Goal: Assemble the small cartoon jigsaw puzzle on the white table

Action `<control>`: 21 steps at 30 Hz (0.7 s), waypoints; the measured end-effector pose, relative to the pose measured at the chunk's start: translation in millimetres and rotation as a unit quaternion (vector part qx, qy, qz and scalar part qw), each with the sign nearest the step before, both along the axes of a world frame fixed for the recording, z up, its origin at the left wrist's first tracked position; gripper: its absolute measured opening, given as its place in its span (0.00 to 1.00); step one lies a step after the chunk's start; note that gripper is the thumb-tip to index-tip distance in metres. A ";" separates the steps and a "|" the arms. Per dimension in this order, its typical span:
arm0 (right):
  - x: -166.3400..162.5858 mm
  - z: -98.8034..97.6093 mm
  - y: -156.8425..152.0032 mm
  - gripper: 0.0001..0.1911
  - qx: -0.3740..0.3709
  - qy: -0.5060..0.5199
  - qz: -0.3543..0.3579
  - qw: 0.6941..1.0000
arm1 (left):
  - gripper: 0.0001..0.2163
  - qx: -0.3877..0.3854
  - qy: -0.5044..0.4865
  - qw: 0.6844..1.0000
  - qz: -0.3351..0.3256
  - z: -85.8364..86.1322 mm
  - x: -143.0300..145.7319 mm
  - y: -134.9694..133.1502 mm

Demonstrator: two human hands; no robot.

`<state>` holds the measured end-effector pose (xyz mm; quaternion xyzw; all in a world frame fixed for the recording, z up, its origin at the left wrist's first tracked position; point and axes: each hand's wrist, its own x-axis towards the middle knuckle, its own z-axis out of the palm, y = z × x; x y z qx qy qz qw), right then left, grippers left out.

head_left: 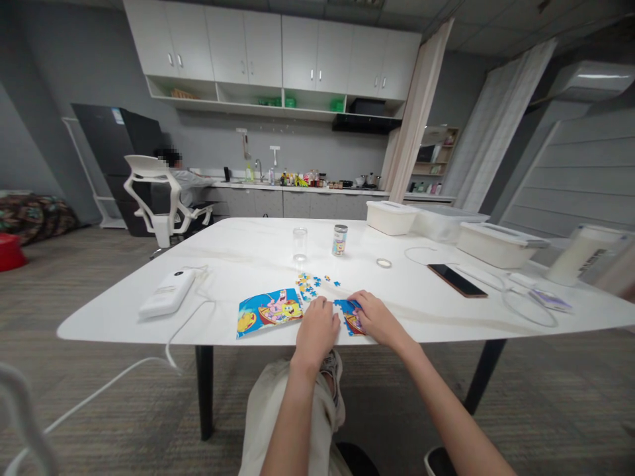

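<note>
On the table, a partly joined jigsaw puzzle (350,318) with a blue and red picture lies under my right hand (373,318), whose thumb and fingers press on its right part. My left hand (317,329) is just left of it, fingers curled down; whatever they hold is hidden. A glossy picture sheet (270,312) with cartoon figures lies left of that hand, its right edge close to the fingers. Loose jigsaw pieces (308,284) are scattered beyond my hands. Farther back stand a clear jar (299,244) and a printed can with a lid (339,240).
A ring-shaped lid (383,263) lies right of the can. A phone (456,280), cables and white storage boxes (391,218) occupy the right side. At left is a white power bank (169,293) with a cable over the front edge. A person (186,185) sits beyond the table.
</note>
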<state>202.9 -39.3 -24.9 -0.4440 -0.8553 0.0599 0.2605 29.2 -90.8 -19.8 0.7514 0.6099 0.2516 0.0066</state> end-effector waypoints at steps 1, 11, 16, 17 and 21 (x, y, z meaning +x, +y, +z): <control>0.3 -0.5 0.2 0.18 0.001 0.001 0.001 1.000 | 0.08 -0.003 0.000 1.000 -0.001 0.5 0.2 0.0; 0.7 -2.1 1.3 0.18 0.007 -0.001 0.006 1.000 | 0.10 -0.004 0.010 1.000 0.003 4.1 1.4 -3.9; 1.3 -2.9 2.2 0.19 0.008 -0.005 0.009 1.000 | 0.09 -0.006 0.004 1.000 0.013 4.0 2.1 -3.5; 1.4 -2.9 2.2 0.19 0.007 -0.006 0.010 1.000 | 0.09 -0.010 -0.002 1.000 0.017 4.2 2.5 -3.3; 1.6 -2.0 2.2 0.16 0.000 -0.009 0.011 1.000 | 0.10 -0.013 -0.011 1.000 0.019 3.6 3.4 -3.2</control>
